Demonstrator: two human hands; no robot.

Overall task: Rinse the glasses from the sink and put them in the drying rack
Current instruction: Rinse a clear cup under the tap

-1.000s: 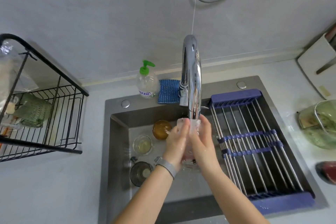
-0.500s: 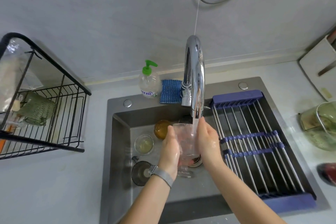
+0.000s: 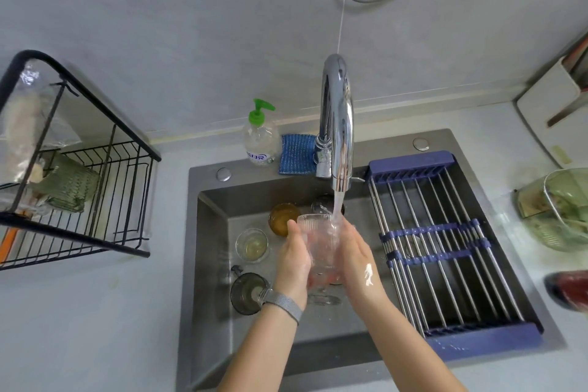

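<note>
Head view: the left hand and right hand cup a clear ribbed glass between them, fingers wrapped round its sides, upright over the sink under the tap's running stream. In the basin lie an amber glass, a small clear glass and a dark glass. The blue rack spans the sink's right side.
</note>
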